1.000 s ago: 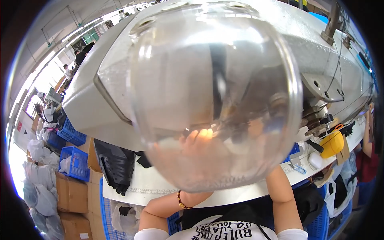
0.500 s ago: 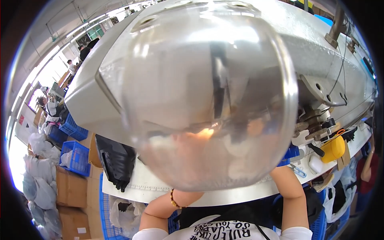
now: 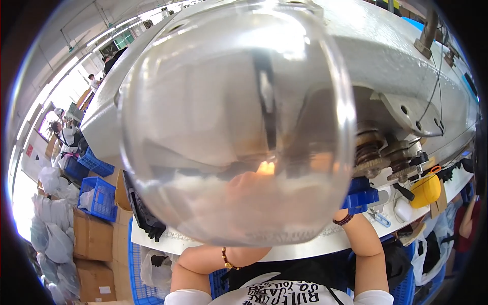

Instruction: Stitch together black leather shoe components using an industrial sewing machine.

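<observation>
A large, clear, curved plastic shield fills the middle of the view in front of a pale grey sewing machine. My left hand reaches under it from below, a beaded bracelet at the wrist. Its fingers show only as a blurred shape through the plastic, near a small bright glow. My right hand goes behind the shield's lower right edge, close to a blue knob-like part. Its fingers are hidden, and what either hand holds cannot be made out. Both forearms rest around the near edge of the white table.
Brass-coloured thread tension dials sit right of the shield. Beyond them lie small blue-handled snips and a yellow container. Black material is at the table's left. Blue crates and cardboard boxes stand on the floor.
The view has shifted, so the shield sits further left and uncovers more of the dials and blue part. My right wrist's dark bracelet now shows. My left forearm appears slightly further right.
</observation>
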The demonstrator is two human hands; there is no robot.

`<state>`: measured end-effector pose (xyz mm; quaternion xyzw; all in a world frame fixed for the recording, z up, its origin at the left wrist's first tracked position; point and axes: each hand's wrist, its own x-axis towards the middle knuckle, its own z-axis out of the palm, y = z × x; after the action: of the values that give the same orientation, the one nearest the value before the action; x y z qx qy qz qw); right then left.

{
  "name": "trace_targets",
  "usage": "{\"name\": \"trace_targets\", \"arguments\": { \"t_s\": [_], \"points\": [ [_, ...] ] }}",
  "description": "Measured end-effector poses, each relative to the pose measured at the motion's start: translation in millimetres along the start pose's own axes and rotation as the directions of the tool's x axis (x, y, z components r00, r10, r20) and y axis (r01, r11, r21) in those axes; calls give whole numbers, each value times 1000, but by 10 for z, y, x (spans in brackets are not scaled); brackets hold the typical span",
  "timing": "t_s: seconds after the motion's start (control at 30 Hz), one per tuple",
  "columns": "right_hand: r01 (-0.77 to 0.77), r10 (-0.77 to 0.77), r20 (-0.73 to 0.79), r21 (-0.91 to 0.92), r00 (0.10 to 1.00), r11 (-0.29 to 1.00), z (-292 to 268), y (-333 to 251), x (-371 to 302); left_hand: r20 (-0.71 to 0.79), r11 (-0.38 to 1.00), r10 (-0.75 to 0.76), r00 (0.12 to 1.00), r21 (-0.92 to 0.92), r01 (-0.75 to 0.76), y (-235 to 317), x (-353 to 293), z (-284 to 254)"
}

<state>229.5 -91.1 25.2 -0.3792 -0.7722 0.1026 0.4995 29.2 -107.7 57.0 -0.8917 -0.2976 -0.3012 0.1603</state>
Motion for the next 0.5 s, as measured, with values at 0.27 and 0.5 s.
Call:
{"name": "trace_targets", "arguments": {
  "t_s": [0.27,0.5],
  "points": [
    [302,-304,68,-440,950,846,6,372,8,-181,980,-76,980,167,107,222,106,205],
    [128,-162,-44,-424,986,897,-16,316,46,-265,987,-85,960,110,118,257,150,249]
  ]
}}
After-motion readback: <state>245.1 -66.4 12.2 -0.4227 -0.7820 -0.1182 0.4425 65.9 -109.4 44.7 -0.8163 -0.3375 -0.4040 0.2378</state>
